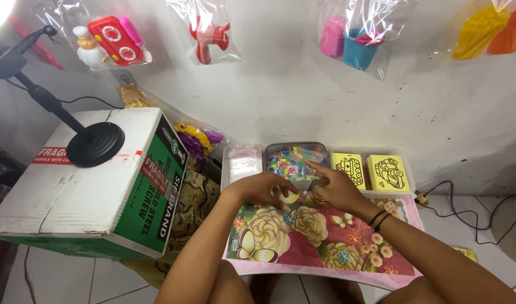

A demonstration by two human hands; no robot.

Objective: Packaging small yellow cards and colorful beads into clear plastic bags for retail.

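Gripping a small yellow object (pixel 292 196), the left hand (pixel 267 188) hovered over the flowered mat (pixel 303 236). The right hand (pixel 334 188) pinched something from the tray of coloured pieces (pixel 292 160). Filling seemed underway; steady placement would likely be needed.

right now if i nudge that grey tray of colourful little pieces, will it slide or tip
The grey tray is low and wide, so it would probably slide rather than tip. Its small colourful pieces look loose and may shift or spill if jolted. The clear tray hard against its side would likely be pushed along too.
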